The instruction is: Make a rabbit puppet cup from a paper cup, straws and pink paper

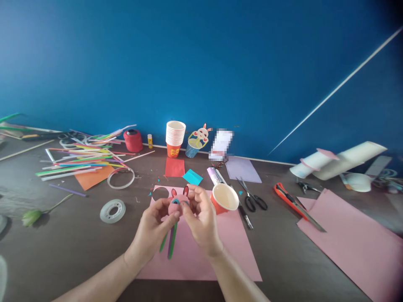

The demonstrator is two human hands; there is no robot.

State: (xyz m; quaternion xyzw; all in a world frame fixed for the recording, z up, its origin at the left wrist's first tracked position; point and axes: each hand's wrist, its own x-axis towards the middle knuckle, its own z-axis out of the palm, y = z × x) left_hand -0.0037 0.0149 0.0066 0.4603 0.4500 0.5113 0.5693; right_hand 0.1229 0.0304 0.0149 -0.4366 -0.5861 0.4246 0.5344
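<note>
Left forearm [103, 277], bare, slanting up from lower left; left hand [151, 226], thumb and curled fingers in a pinch. Right forearm [234, 277], bare, slanting up from lower right; right hand [203, 222], thumb pointing inward, fingers bent above it

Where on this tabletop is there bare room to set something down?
Bare tabletop shows between the central pink sheet and the pink papers at right, and at near left, between the tape roll and the left forearm. It is crowded at back left with straws, and around the stacked cups and scissors.
</note>
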